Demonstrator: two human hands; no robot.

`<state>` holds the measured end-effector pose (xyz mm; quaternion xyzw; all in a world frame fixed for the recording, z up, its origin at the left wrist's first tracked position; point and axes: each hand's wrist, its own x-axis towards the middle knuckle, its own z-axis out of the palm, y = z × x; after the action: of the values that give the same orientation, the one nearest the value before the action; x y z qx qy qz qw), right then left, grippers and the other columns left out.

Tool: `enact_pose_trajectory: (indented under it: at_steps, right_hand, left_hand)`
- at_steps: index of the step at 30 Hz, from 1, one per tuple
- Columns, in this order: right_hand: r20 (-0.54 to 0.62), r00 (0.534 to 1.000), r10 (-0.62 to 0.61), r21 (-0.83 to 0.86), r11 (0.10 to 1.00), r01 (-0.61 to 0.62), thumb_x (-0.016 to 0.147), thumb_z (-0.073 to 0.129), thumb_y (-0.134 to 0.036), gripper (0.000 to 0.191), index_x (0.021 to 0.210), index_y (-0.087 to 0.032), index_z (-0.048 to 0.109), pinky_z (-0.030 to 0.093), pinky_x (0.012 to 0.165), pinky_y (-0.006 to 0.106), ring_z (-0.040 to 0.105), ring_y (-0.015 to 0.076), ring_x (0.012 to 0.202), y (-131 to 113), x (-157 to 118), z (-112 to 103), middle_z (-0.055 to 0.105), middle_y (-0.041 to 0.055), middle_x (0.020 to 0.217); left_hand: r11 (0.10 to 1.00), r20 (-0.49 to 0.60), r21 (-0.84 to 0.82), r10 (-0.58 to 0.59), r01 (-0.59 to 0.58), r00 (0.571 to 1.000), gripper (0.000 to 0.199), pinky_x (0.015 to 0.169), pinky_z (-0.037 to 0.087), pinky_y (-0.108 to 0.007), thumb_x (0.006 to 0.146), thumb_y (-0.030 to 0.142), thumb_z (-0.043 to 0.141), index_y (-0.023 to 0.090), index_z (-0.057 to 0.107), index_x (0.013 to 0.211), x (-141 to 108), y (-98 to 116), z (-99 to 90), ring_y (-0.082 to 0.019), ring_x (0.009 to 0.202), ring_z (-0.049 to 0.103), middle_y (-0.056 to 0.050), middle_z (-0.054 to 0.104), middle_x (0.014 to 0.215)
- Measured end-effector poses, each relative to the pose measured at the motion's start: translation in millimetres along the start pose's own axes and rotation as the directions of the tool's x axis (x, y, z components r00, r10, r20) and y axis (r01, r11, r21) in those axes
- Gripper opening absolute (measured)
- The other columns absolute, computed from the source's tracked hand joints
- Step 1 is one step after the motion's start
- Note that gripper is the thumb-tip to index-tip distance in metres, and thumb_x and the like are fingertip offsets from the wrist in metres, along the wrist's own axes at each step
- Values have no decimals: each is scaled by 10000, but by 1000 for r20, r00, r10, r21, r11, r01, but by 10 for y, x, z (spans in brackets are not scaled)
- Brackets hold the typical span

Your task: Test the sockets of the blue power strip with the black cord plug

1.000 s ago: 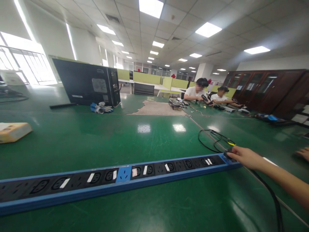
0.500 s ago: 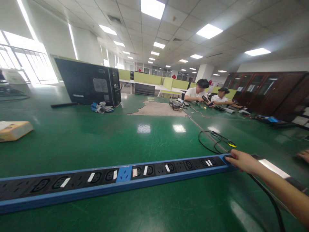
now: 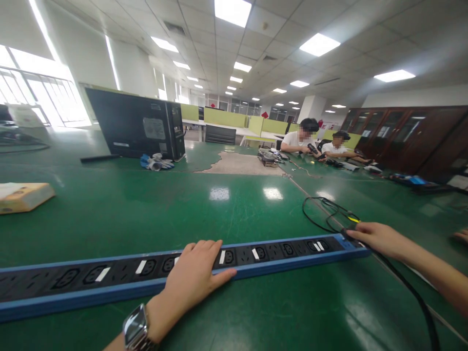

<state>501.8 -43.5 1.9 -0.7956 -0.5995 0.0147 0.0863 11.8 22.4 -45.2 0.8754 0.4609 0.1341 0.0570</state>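
In the head view, a long blue-edged power strip [image 3: 272, 252] lies on a green table [image 3: 146, 209], running from the left edge of the view to the person's right hand [image 3: 376, 237]. The left hand [image 3: 195, 270] rests palm down across the strip's middle, fingers side by side over the far edge, thumb spread away from them along the near side. A watch [image 3: 135, 326] sits on the left wrist.

The right hand is at the strip's right end, its fingers bent over it; whether they pinch anything there cannot be told. Just beyond it, a thin black cable [image 3: 305, 214] lies in loose loops, with a yellow tag [image 3: 353, 220] near the fingertips. A thicker black cord [image 3: 413, 287] runs from under the right hand toward the lower right corner.

Farther back on the table stand a black computer case [image 3: 127, 122] and, just in front of it, blue and white gloves [image 3: 157, 162]. A yellow and white pack [image 3: 29, 199] lies at the left edge. Two co-workers in white shirts, one [image 3: 294, 141] left of the other [image 3: 333, 149], sit at the far right side before dark wooden cabinets [image 3: 395, 131].
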Motion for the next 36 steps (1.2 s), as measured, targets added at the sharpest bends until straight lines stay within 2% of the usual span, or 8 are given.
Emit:
enact_pose_trajectory:
  at_steps: [3,10,16,22,29,36]
  right_hand:
    - [188,982,-33,50,998,24,809,423,-613,462,647,-223,610,392,599,292,602,211,666,-101,-22,49,636,27,656]
    - [204,977,-56,38,998,49,807,411,-604,445,642,-221,568,392,611,301,607,219,683,-132,33,130,634,34,674]
    - [206,978,29,-81,997,-13,811,422,-582,425,633,-217,549,375,604,297,604,217,672,-158,82,111,645,50,677]
    - [220,975,41,-144,990,-9,794,467,-540,379,631,-210,558,359,584,296,594,218,655,-284,94,101,648,65,679]
    - [379,920,97,-32,995,-92,780,473,-515,389,648,-181,622,362,596,307,575,217,670,-246,174,24,651,75,687]
    - [458,877,149,-47,989,-143,731,534,-492,359,518,-205,499,270,459,287,439,151,440,-391,263,-55,507,21,493]
  left_hand:
    - [1000,-3,-3,11,-11,1000,641,966,372,-470,836,626,426,195,531,1299,-15,28,3,-298,1085,555,-120,630,1189]
    - [999,-16,34,30,-29,999,621,947,377,-454,847,620,409,200,534,1288,-13,13,15,-293,1063,557,-121,633,1158]
    - [999,-5,42,15,-15,1000,619,944,382,-471,843,622,412,209,534,1287,-19,27,9,-297,1058,560,-113,635,1151]
    - [999,11,48,21,-22,1000,624,944,387,-494,848,624,396,196,534,1279,-5,45,-10,-306,1057,560,-113,634,1140]
    - [999,16,47,16,-17,1000,635,948,384,-497,844,624,409,190,522,1294,-10,46,-10,-307,1065,552,-117,624,1160]
    - [999,27,34,-5,4,1000,625,950,387,-482,838,617,427,192,538,1283,-14,57,-30,-301,1059,557,-111,631,1157]
